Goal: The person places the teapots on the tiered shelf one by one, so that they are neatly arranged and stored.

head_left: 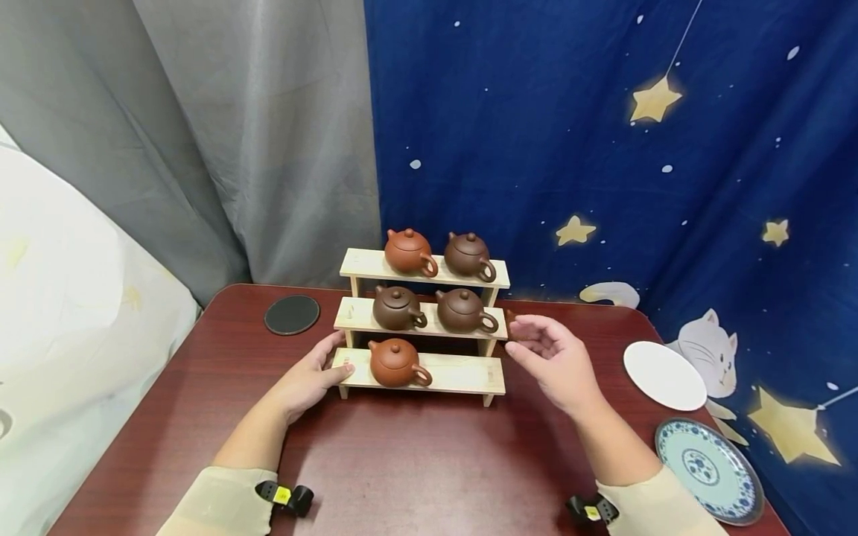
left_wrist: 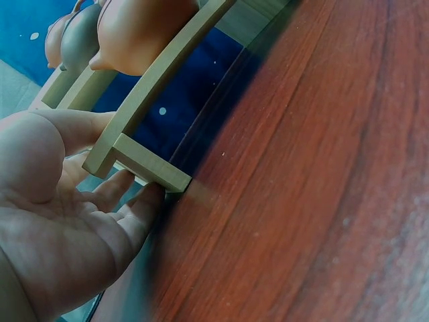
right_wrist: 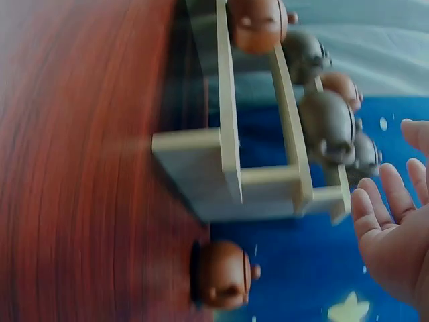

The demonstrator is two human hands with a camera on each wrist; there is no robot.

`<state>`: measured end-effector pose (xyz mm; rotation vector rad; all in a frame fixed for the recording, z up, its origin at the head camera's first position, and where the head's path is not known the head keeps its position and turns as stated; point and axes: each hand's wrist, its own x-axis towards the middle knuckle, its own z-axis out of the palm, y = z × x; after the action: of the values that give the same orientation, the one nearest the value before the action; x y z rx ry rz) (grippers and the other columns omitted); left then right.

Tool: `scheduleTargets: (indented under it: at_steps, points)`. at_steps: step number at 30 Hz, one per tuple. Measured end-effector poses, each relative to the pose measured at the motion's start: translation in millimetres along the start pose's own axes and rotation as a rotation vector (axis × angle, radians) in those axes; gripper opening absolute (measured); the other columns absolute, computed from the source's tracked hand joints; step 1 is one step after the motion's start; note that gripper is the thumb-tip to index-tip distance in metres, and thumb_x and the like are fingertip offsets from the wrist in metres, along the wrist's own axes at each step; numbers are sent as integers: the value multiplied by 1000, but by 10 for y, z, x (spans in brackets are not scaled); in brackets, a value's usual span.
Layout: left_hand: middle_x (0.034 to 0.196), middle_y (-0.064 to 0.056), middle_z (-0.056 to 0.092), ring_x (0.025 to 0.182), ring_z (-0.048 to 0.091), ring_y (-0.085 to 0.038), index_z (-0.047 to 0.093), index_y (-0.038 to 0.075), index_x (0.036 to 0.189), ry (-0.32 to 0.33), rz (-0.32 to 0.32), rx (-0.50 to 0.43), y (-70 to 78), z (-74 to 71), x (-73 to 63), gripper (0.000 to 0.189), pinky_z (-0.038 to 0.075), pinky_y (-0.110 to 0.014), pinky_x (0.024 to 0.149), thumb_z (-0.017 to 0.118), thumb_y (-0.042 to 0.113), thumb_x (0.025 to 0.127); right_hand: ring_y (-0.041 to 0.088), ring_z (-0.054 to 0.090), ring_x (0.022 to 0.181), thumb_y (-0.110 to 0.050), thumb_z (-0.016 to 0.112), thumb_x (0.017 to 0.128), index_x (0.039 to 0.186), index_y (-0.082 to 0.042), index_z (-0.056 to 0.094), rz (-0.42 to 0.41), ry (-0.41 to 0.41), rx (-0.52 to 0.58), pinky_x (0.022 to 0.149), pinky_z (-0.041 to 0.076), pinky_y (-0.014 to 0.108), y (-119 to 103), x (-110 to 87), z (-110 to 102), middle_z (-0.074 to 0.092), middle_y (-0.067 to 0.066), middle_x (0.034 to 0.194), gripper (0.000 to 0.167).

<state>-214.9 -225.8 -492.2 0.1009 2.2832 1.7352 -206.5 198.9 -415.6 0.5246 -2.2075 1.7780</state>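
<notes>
A three-step pale wooden shelf stand [head_left: 459, 376] holds several clay teapots. On its bottom step sits an orange-brown teapot [head_left: 394, 363]; two dark brown ones, a left teapot [head_left: 395, 309] and a right teapot [head_left: 462, 311], share the middle step. The top step carries a reddish teapot [head_left: 407, 251] and a dark teapot [head_left: 468, 255]. My left hand [head_left: 310, 381] grips the left end of the bottom step, thumb over the board and fingers by the leg [left_wrist: 153, 164]. Fingers spread, my right hand [head_left: 555, 363] hovers off the stand's right end, holding nothing. Another orange-brown teapot [right_wrist: 224, 275] stands on the table beyond that end.
A round black mat [head_left: 292, 315] lies at the back left of the dark red table [head_left: 415, 461]. Along the right edge are a white plate [head_left: 665, 375] and a blue-patterned plate [head_left: 677, 454]. Grey and blue curtains [head_left: 482, 149] hang behind.
</notes>
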Motion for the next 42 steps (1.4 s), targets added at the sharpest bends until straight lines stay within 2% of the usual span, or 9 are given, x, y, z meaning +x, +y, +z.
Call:
scheduleTargets:
  at_steps: [4,13,19,22,26,28,32,38,42]
  points:
    - [182,-13,12,169,4,-36,15,10,172,-2,4,-3,-1,0,5,86,19,-55,133,68,22,106,0,73,105,3,80,92,129,0,69,32,60,-51,90,59,17,80,24,-181,76,-16,113,38]
    - [181,-12,12,169,4,-36,15,11,172,-3,-1,-3,-3,-5,5,86,17,-56,133,68,22,106,-1,71,110,-10,81,96,136,0,65,168,113,-121,93,55,10,402,146,-401,73,-20,112,43]
    - [181,-12,12,169,4,-36,15,11,172,-4,0,-9,3,0,6,85,18,-55,133,67,21,106,-7,65,109,-20,82,96,141,-3,63,261,145,-203,93,50,7,621,265,-487,71,6,130,51]
    - [181,-13,12,168,6,-36,15,11,172,-6,-1,-11,3,1,6,85,20,-55,132,67,21,106,6,65,119,-21,82,97,146,-3,60,313,127,-220,92,49,6,723,311,-515,66,18,143,56]
    - [181,-13,14,168,8,-35,15,11,172,-10,0,-12,3,0,5,84,22,-54,131,67,21,107,34,60,138,-22,81,98,153,-3,53,365,75,-208,90,47,4,857,360,-517,57,24,154,65]
    - [181,-13,14,168,9,-35,15,11,172,-10,-1,-11,2,0,5,84,24,-54,130,67,22,107,42,55,144,-22,81,98,155,-2,49,380,41,-200,90,45,4,919,380,-497,53,25,158,69]
    - [180,-13,16,166,14,-33,14,12,173,-12,-4,-10,-4,1,9,84,30,-49,128,66,22,107,43,53,146,-23,82,97,158,-3,47,417,-14,-202,91,43,6,1022,413,-419,51,24,160,73]
    - [179,-14,19,162,23,-30,14,12,173,-14,0,-11,-17,0,14,84,42,-27,115,66,22,107,37,55,143,-22,84,94,161,-6,43,475,-60,-231,95,46,16,1146,470,-287,47,18,162,81]
    - [179,-14,18,164,19,-30,14,12,173,-13,3,-8,-17,-1,17,84,37,-38,122,66,22,107,34,55,143,-20,84,93,162,-6,41,482,-66,-239,106,46,27,1204,518,-250,48,18,162,83]
